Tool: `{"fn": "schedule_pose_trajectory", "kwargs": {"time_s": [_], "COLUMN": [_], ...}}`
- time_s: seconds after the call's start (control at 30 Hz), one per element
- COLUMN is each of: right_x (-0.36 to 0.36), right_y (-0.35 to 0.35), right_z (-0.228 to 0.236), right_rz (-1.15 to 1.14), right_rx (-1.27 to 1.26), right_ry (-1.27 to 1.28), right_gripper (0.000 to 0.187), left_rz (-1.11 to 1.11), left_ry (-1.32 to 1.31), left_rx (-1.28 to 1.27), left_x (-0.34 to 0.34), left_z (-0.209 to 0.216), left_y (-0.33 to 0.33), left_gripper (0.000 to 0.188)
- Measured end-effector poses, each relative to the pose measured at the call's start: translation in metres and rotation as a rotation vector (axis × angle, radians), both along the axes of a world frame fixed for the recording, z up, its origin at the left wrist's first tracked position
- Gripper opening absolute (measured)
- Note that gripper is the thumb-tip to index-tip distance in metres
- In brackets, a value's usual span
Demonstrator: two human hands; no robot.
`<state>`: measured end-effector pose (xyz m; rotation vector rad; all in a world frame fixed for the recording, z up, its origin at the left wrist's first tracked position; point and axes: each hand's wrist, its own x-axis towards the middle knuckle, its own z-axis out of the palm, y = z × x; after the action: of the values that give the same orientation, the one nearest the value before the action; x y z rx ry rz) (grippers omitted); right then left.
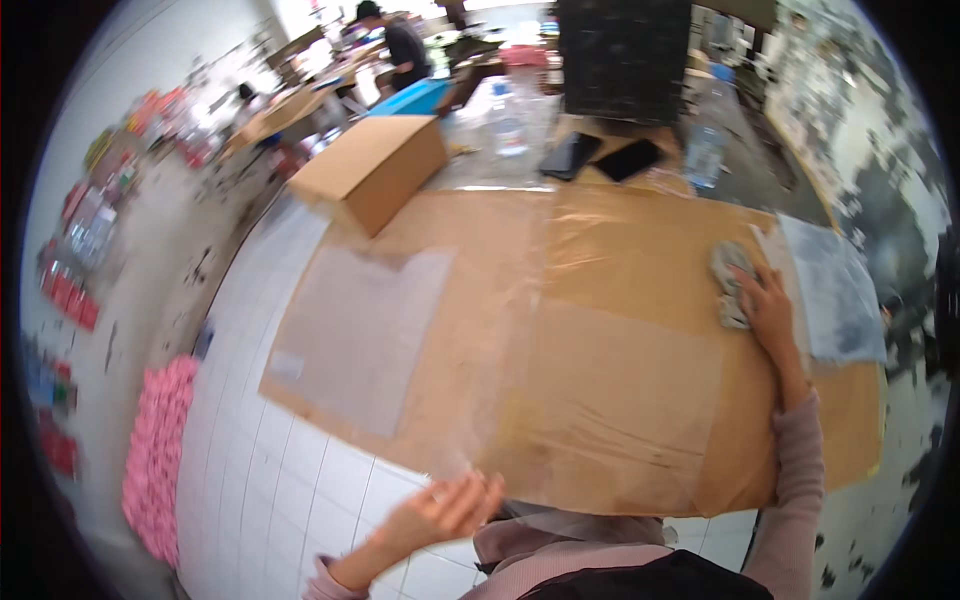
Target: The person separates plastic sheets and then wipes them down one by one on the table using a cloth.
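My right hand (768,310) presses a crumpled grey-green cloth (732,262) on the right part of a brown, film-covered board (490,235), its fingers curled over the cloth. At the board's front edge my left hand (455,508) is slightly blurred, fingers drawn together. Thin see-through film shows at its fingertips, and it seems to pinch the edge of a clear plastic sheet (620,390). That sheet lies over the right half of the board, wrinkled near the front. A second, milky translucent sheet (365,330) rests flat on the left half.
A cardboard box (375,170) stands at the far left corner. Two dark phones (628,159), water bottles (508,125) and a black crate (625,60) are behind the board. A whitish plastic sheet (835,290) lies right. A pink mat (160,450) is lower left; a person (405,50) sits far off.
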<state>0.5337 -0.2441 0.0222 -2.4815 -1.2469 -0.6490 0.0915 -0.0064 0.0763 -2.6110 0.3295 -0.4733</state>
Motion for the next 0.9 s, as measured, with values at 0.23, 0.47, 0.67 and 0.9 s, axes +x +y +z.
{"fn": "schedule_pose_trajectory", "kwargs": {"time_s": [0.23, 0.47, 0.67, 0.9], "right_x": [0.001, 0.002, -0.003, -0.013], "right_y": [-0.002, 0.003, -0.002, 0.008], "right_z": [0.002, 0.005, 0.004, 0.006], "right_rz": [-0.008, -0.014, -0.051, -0.051], "right_rx": [0.018, 0.003, 0.001, 0.019], "right_ry": [-0.042, -0.002, -0.015, 0.002], "right_gripper": [0.042, 0.039, 0.041, 0.041], "left_rz": [0.551, 0.754, 0.847, 0.808], "left_ry": [-0.123, -0.229, -0.263, -0.172], "left_rx": [0.259, 0.000, -0.188, -0.339], "left_x": [-0.038, -0.110, -0.111, -0.116], "left_z": [0.034, -0.032, -0.043, -0.041], "left_y": [0.120, 0.212, 0.237, 0.254], "left_gripper": [0.037, 0.035, 0.035, 0.043]}}
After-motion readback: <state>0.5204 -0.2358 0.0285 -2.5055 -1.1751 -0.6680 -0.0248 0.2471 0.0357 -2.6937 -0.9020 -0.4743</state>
